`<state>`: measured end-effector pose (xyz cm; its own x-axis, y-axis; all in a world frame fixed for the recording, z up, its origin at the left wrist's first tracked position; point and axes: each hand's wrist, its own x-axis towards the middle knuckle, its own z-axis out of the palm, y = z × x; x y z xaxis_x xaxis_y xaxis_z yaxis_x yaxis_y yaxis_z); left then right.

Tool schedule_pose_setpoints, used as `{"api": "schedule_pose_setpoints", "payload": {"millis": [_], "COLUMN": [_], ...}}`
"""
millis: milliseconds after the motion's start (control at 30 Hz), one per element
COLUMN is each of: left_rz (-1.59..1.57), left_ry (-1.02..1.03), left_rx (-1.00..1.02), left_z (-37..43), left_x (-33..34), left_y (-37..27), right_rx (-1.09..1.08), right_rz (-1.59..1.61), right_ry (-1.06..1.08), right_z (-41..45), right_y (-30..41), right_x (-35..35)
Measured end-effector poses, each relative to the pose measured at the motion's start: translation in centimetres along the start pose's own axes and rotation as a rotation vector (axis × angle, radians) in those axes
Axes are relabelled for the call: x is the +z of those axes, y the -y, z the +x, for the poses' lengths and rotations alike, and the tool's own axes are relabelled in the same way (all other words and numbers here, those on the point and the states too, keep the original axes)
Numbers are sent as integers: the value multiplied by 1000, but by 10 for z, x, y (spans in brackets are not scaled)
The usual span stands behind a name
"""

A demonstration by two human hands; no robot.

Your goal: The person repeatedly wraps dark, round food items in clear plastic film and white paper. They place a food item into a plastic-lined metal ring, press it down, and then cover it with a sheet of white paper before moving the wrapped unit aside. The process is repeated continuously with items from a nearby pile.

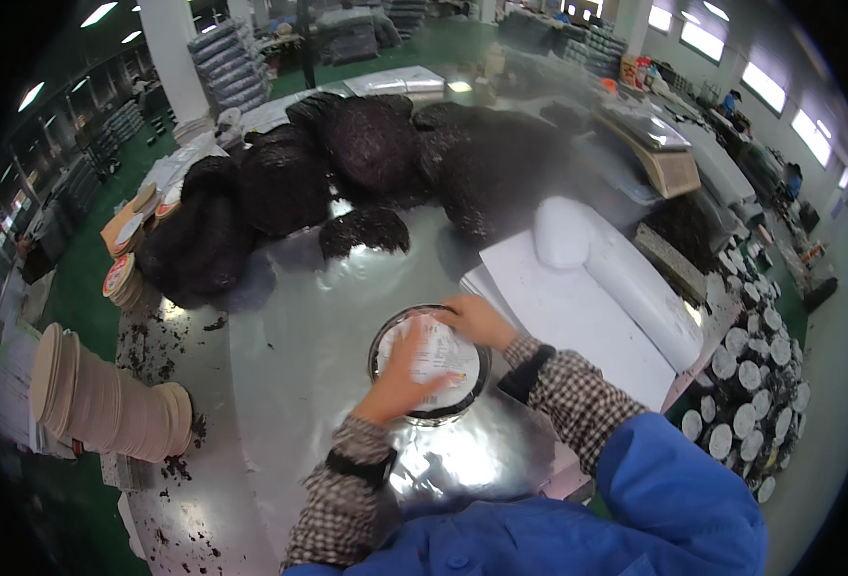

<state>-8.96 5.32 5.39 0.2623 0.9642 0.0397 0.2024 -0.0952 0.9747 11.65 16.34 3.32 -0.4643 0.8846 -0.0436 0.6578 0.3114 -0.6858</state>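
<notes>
A round, flat package [460, 392] lies on the shiny metal tabletop in front of me. It has a white printed disc label on top, a dark rim showing around it and clear, glossy wrapping. My left hand [401, 381] rests over the left part of the label with its fingers spread, hiding some of the print. At the package's far right edge, the curled fingers of my right hand [478, 322] grip the wrapping by the rim. What lies beneath the package is hidden.
Dark, shredded dried mounds [373, 144] line the table's far side, with a small clump [365, 232] nearer. White sheets [561, 288] and a white plastic roll [633, 302] lie to the right. Stacked cardboard discs [111, 392] lean at left. Several label-topped packages [744, 417] are piled at right.
</notes>
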Motion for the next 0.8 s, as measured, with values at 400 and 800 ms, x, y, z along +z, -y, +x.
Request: {"api": "schedule_pose_setpoints", "payload": {"millis": [400, 800], "left_rz": [-1031, 336], "left_ry": [-340, 324], "left_rx": [-208, 175], "left_z": [-47, -88], "left_x": [16, 170], "left_y": [50, 40], "right_rx": [-177, -261], "right_rz": [408, -95], "right_ry": [72, -145], "right_z": [-147, -157], "right_y": [60, 21], "right_x": [-108, -42]}}
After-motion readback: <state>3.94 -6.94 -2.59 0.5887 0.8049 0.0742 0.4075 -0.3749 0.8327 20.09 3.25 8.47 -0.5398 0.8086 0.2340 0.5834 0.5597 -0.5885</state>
